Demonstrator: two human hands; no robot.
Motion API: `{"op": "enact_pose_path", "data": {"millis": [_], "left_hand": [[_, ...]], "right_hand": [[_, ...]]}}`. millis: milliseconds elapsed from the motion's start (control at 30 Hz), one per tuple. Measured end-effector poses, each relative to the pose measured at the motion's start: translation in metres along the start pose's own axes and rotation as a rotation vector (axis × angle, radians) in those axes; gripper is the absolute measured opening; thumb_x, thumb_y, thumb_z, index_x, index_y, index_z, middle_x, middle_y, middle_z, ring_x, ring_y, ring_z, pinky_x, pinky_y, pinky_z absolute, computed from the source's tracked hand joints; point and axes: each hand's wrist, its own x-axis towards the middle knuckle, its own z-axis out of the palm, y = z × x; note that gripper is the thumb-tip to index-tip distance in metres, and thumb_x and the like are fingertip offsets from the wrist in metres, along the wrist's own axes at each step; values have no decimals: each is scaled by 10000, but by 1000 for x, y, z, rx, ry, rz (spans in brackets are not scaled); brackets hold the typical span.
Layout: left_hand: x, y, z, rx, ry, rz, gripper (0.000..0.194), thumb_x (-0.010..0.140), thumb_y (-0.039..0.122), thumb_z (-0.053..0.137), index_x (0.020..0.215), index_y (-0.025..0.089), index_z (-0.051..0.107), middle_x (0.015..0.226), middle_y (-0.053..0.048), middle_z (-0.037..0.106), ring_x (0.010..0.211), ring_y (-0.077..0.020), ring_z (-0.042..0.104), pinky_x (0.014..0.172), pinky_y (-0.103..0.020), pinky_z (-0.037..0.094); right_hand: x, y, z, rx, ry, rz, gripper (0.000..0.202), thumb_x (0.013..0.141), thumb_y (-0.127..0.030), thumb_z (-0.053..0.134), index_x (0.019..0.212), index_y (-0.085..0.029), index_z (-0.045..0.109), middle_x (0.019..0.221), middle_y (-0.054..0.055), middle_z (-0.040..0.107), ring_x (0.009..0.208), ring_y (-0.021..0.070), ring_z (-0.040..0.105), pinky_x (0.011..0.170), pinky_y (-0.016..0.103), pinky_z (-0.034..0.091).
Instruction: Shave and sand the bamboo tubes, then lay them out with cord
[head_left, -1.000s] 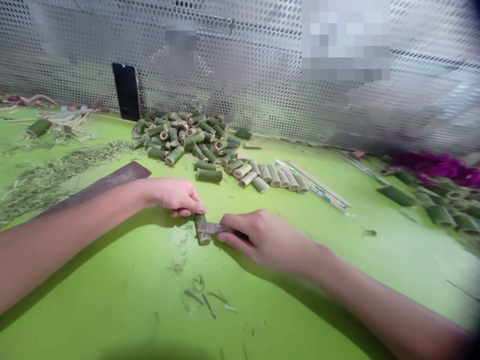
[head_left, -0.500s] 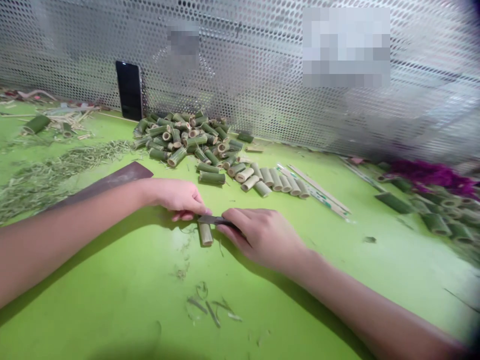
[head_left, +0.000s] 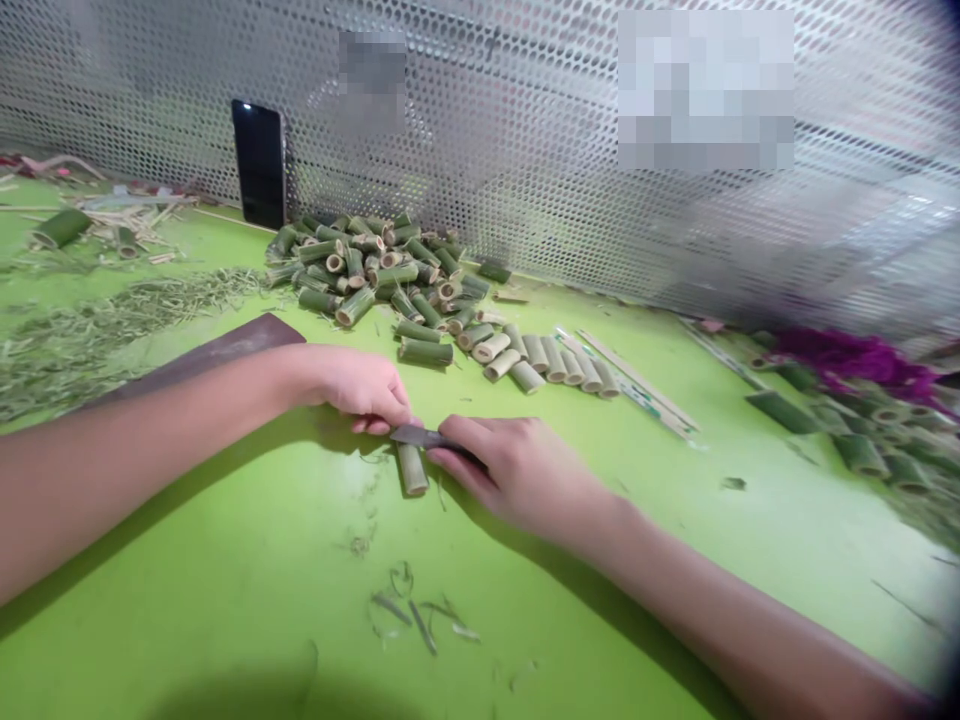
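My left hand (head_left: 370, 390) is closed on the far end of a pale, peeled bamboo piece (head_left: 412, 470), which lies on the green table (head_left: 247, 590). In my right hand (head_left: 517, 465) is a knife (head_left: 420, 437), its fingers wrapped round the dark handle. The blade lies across the bamboo near my left fingertips; whether its edge bites into the surface I cannot tell. Behind my hands, several peeled bamboo pieces (head_left: 555, 360) sit side by side. Beyond them rises a pile of green bamboo pieces (head_left: 367, 265).
A dark flat board (head_left: 240, 345) lies under my left forearm, beside heaped green shavings (head_left: 112, 325). A phone (head_left: 259, 165) leans on the perforated metal screen (head_left: 510, 150). Thin strips (head_left: 637, 385) lie right of the peeled row; purple material (head_left: 862, 360) and larger bamboo are far right. Loose shavings (head_left: 424, 620) lie in front.
The knife blade has shifted very slightly left and toward the far end of the bamboo piece. Both hands keep their holds, and the camera view has moved a little.
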Motion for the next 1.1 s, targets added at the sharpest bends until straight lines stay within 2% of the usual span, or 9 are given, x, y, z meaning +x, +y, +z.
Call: {"op": "enact_pose_path", "data": {"millis": [233, 333, 433, 500, 633, 700, 900, 1100], "left_hand": [[-1, -6, 2, -29, 1, 8, 397, 894, 404, 688, 563, 205, 597, 506, 36, 540, 470, -102, 454, 526, -257, 370], [-2, -10, 0, -64, -1, 20, 377, 872, 440, 734, 592, 204, 643, 516, 33, 558, 473, -106, 456, 534, -267, 378], [-2, -13, -3, -82, 17, 20, 322, 866, 466, 748, 674, 210, 707, 546, 33, 580, 477, -107, 452, 536, -270, 381], [-2, -14, -5, -86, 14, 19, 304, 874, 475, 742, 715, 216, 731, 562, 31, 589, 481, -109, 455, 535, -269, 383], [-1, -12, -4, -62, -10, 13, 354, 906, 422, 703, 626, 206, 688, 548, 17, 583, 472, -111, 467, 517, -263, 369], [-2, -10, -3, -47, -9, 13, 374, 914, 371, 682, 582, 202, 651, 535, 16, 575, 463, -108, 469, 504, -259, 353], [-2, -6, -1, -18, -8, 16, 368, 917, 304, 650, 563, 205, 627, 534, 19, 584, 457, -106, 474, 508, -255, 352], [1, -7, 2, 31, 36, 21, 395, 880, 449, 713, 579, 210, 622, 512, 22, 598, 447, -116, 488, 518, -271, 360]], "right_hand": [[-4, -2, -11, 151, -145, 55, 312, 1075, -396, 478, 890, -189, 620, 665, -14, 602, 532, 104, 472, 551, 262, 293], [-9, -2, -21, 249, -278, 59, 343, 1075, -416, 470, 876, -191, 634, 657, -14, 606, 520, 104, 471, 528, 257, 305], [-15, -4, -27, 334, -399, -16, 349, 1071, -416, 477, 869, -194, 655, 661, -18, 621, 532, 104, 497, 529, 251, 321], [-17, -4, -26, 336, -365, -11, 349, 1067, -417, 471, 879, -192, 661, 662, -16, 624, 531, 105, 499, 533, 250, 325], [-13, -3, -16, 153, -119, 135, 339, 1062, -413, 451, 948, -181, 669, 684, 6, 642, 540, 120, 502, 552, 263, 314], [-8, -3, -11, 49, -53, 152, 334, 1066, -407, 444, 960, -177, 662, 697, 14, 649, 550, 126, 510, 560, 269, 299], [1, -8, -4, -51, -33, 63, 344, 1086, -405, 418, 938, -182, 633, 691, 6, 629, 566, 125, 511, 565, 275, 265], [2, -10, -1, -71, -20, 28, 350, 1093, -396, 409, 917, -182, 622, 714, 13, 629, 592, 129, 515, 568, 275, 278]]}}
